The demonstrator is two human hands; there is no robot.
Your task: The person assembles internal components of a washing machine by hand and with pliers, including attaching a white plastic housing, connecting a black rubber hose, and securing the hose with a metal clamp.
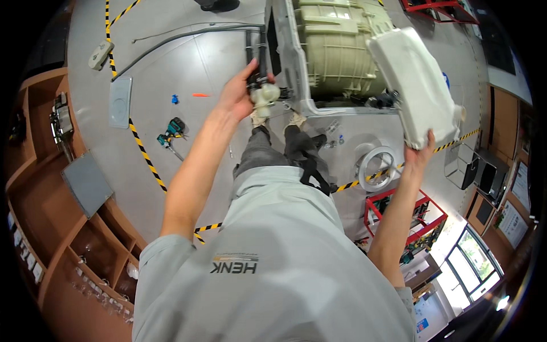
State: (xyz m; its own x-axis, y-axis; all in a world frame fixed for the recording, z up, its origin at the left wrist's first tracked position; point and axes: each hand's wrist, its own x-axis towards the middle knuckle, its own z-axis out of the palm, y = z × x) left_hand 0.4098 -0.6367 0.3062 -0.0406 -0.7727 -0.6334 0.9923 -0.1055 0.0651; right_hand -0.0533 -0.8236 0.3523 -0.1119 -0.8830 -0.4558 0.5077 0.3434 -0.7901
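Left hand (237, 94) grips the fitting (264, 97), right hand (420, 151) the white box (415, 75) by its lower edge: apparently positioning, likely needing steadiness.

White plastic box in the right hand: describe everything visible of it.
The white plastic box is long and off-white, with rounded corners and a smooth, broad face; it looks like moulded plastic. A short pale stub sticks out at its right side, near the lower end. It slants from upper left to lower right in the view, beside the cream ribbed tub. The right hand grips its lower end; whether it touches the tub is unclear.
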